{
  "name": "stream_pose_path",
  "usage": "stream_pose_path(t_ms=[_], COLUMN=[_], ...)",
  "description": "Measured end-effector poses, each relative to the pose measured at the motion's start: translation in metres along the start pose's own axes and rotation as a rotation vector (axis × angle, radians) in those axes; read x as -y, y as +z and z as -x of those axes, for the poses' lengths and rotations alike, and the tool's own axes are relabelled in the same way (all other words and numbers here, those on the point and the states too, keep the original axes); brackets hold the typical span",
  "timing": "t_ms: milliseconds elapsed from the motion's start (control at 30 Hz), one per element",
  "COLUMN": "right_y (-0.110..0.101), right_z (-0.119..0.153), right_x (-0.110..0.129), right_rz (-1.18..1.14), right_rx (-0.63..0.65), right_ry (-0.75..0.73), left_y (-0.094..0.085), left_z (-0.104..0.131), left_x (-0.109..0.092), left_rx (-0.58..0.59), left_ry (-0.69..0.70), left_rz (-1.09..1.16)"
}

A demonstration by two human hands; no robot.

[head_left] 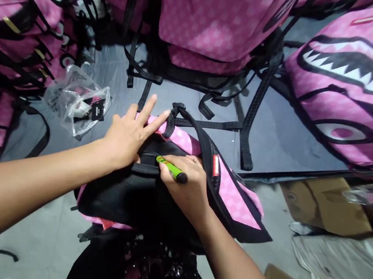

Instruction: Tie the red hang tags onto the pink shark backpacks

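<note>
A black-backed backpack with pink checkered panels [122, 199] lies tilted across my lap against the table edge. My left hand [128, 139] rests over its top edge, fingers spread, beside a black loop strap. A slim green tool with a black end [172, 169] is gripped in my right hand [187, 183]. Its thin tip meets the black fabric near a black handle strip [145, 168], just below my left hand; the tip's exact kind is hard to make out. Right of my right hand, a black shoulder strap [203, 142] with a red label curves down.
Pink backpacks stand at the table's back [220, 16] and right [344, 92], with more stacked at left [30, 45]. A clear plastic bag [86, 105] with tags lies on the grey table [279, 134]. Cardboard [327, 207] sits on the floor at right.
</note>
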State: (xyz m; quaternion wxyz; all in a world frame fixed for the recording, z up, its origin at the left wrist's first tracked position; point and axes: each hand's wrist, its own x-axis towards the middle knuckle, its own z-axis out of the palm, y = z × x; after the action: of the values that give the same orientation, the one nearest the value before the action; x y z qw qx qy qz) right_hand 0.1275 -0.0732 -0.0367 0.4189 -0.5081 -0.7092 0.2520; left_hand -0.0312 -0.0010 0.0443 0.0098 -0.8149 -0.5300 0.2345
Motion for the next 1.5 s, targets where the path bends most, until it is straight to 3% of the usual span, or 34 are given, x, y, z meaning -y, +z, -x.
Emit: stream_pose_path(t_ms=[100,267,433,533,667,800,967,1067,1200,1500], right_y=[0.007,0.006,0.004,0.007,0.018,0.037,0.056,0.058,0.055,0.057], right_z=[0.002,0.002,0.004,0.003,-0.005,-0.015,-0.014,-0.013,-0.016,-0.02], right_x=[-0.004,-0.009,-0.006,-0.004,0.003,0.015,0.025,0.027,0.032,0.036], right_rz=[-0.002,-0.028,-0.086,-0.118,-0.117,-0.111,-0.064,-0.076,-0.1,-0.064], right_rx=[-0.015,0.037,0.094,0.098,0.147,0.231,0.205,0.176,0.256,0.257], right_ry=[-0.002,0.007,0.026,0.024,0.046,0.041,0.051,0.052,0.064,0.075], left_y=[0.013,0.019,0.018,0.025,0.038,0.043,0.047,0.052,0.059,0.064], left_z=[-0.001,0.003,0.019,0.023,0.025,0.027,0.028,0.028,0.029,0.025], left_x=[0.001,0.016,0.024,0.033,0.044,0.046,0.047,0.051,0.055,0.059], left_rx=[0.052,0.04,0.105,0.155,0.077,0.038,0.03,-0.008,-0.03,0.005], left_ry=[-0.031,0.064,-0.129,-0.125,-0.05,-0.068,-0.103,-0.086,-0.08,-0.087], left_rz=[-0.016,0.04,0.175,0.252,0.342,0.35,0.319,0.33,0.361,0.409])
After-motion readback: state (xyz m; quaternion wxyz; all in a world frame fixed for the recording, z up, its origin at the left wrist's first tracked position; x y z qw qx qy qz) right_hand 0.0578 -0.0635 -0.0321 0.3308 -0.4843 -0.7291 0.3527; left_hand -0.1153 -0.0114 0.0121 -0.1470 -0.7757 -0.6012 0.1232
